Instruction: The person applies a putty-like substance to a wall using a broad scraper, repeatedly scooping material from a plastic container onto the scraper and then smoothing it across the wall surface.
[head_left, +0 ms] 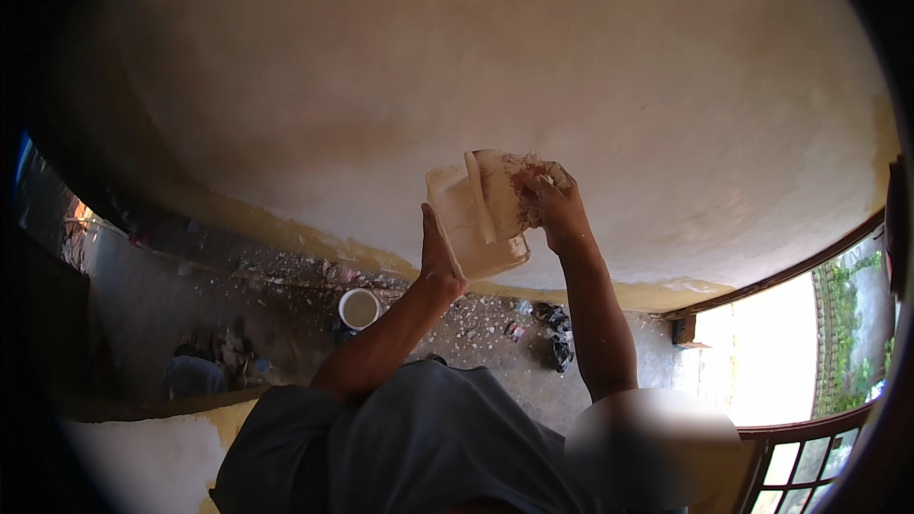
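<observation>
A cream-coloured rectangular tray (453, 198) smeared with plaster is tilted in front of me. My left hand (438, 255) is closed on its left and lower side, with the thumb pointing up along the edge. In my right hand (559, 205) is a wide putty knife (499, 192), its face crusted with cream and reddish-brown plaster. Its straight, pale edge lies over the tray's inside. The fingers of my right hand are bent round the crusted end and are partly hidden. Both hands are held up before a pale, skimmed wall (533, 67).
Below my left forearm, a white bucket (360, 308) with pale contents stands on the floor. White crumbs and rubble (457, 319) lie scattered along the wall's foot. A black plastic bag (560, 350) sits to the right, near a bright opening (762, 343) and a paned window frame (809, 466).
</observation>
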Demonstrator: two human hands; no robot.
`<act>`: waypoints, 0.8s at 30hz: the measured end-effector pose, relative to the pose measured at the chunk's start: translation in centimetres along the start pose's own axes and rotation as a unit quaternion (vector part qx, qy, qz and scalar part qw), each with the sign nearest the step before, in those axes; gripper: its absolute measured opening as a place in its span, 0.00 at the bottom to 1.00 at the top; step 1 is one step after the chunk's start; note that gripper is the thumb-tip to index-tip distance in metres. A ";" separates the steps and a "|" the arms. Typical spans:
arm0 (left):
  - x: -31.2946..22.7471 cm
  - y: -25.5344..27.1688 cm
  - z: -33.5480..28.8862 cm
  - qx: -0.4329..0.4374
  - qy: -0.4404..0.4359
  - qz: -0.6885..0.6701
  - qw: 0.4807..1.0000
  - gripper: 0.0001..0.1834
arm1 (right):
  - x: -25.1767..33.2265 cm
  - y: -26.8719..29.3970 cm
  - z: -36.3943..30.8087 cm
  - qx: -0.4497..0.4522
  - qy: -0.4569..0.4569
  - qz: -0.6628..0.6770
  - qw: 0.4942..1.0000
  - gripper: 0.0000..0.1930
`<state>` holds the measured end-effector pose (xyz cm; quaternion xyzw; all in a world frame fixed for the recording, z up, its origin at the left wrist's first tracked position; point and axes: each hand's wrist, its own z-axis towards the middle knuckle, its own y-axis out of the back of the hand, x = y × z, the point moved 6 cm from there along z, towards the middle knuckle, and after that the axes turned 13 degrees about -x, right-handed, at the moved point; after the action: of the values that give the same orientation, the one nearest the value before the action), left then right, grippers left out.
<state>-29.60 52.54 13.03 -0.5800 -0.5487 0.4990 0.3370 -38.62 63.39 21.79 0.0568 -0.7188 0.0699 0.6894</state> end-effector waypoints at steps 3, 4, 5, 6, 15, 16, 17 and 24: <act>-0.9 -2.4 -1.6 0.070 0.036 -0.031 0.996 0.32 | 0.5 1.5 -0.2 0.007 -0.023 -0.029 0.999 0.11; -1.3 -2.9 -1.5 0.082 0.037 -0.040 0.995 0.35 | 0.3 1.9 -0.6 0.014 -0.053 -0.057 0.997 0.12; -1.7 -3.1 -1.4 0.094 0.038 -0.048 0.994 0.38 | 0.2 2.2 -0.8 0.011 -0.052 -0.057 0.997 0.12; -2.1 -2.8 -1.1 0.096 0.042 -0.047 0.993 0.38 | -0.1 2.6 -0.9 0.003 -0.068 -0.035 0.997 0.11; -6.2 -1.3 -0.3 0.028 -0.109 -0.001 0.994 0.27 | -4.5 12.9 -1.6 0.000 -0.106 0.401 0.910 0.17; -7.2 -0.8 -0.8 0.046 -0.095 -0.007 0.994 0.27 | -2.1 12.6 -1.9 -0.011 -0.097 0.440 0.893 0.18; -7.9 -0.1 -0.8 0.036 -0.116 -0.012 0.993 0.26 | 1.7 12.7 -2.1 -0.092 -0.057 0.432 0.896 0.17; -6.4 1.7 -1.1 -0.023 -0.069 0.045 0.996 0.27 | 32.9 15.8 -5.8 -0.412 0.436 0.063 0.798 0.13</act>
<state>-27.38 46.16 13.11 -0.5757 -0.5556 0.5397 0.2619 -37.14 80.47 54.55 -0.3144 -0.3054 -0.1723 0.8822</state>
